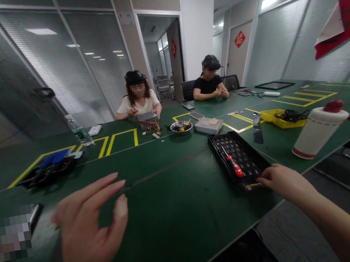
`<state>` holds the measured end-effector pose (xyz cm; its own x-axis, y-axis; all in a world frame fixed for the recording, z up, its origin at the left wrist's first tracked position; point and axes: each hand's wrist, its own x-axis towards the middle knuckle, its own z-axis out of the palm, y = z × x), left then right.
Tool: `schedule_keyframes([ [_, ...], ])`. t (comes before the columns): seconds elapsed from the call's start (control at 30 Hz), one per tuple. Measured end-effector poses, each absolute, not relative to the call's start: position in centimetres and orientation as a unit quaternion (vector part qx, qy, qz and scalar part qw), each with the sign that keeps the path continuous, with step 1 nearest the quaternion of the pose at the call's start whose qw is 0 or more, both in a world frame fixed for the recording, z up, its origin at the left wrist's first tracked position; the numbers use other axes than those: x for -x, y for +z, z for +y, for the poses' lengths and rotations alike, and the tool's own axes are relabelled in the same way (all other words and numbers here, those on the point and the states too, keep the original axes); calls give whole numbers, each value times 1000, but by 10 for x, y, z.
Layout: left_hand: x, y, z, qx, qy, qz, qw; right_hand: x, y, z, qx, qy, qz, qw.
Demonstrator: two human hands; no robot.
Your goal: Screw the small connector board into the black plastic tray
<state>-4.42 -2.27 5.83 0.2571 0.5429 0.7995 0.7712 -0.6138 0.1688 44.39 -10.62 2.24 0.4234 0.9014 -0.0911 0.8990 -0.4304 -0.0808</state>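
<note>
My left hand (89,218) hovers over the green table with its fingers curved and spread, holding nothing. At the near right corner of a black tray (261,156), my right hand (277,180) has its thumb and fingers closed on the rim. A small tan piece (252,187) shows at the tray's near end, beside those fingertips. Rows of compartments fill the tray, and a screwdriver (235,167) with a red handle lies across them. What the compartments contain is too small to make out.
On the green table (171,186) stand a white bottle (319,130), a yellow tray (270,117) with black cables, a metal bowl (182,132), a grey box (208,126) and a water bottle (79,130). Black bins (47,174) lie left. Two people sit opposite.
</note>
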Motion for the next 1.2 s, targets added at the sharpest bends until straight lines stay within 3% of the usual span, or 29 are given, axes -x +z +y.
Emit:
schedule_keyframes([
  [0.1, 30, 37, 9, 794, -410, -427, 137, -447, 18, -91, 836, 86, -540, -40],
  [0.3, 34, -24, 36, 825, -317, -467, 26, -453, 24, -76, 819, 99, -554, -114],
  [0.47, 44, -41, 41, 833, -274, -478, -51, -450, 26, -74, 796, 82, -583, -141],
  [0.73, 51, -47, 44, 822, -295, -469, -129, -447, 29, -72, 769, 85, -618, -139],
  [1.03, 46, -45, 45, 798, -311, -474, -206, -457, 38, -73, 751, 74, -655, -52],
  [1.2, 48, -46, 45, 793, -289, -487, -225, -457, 29, -76, 697, 104, -706, -60],
])
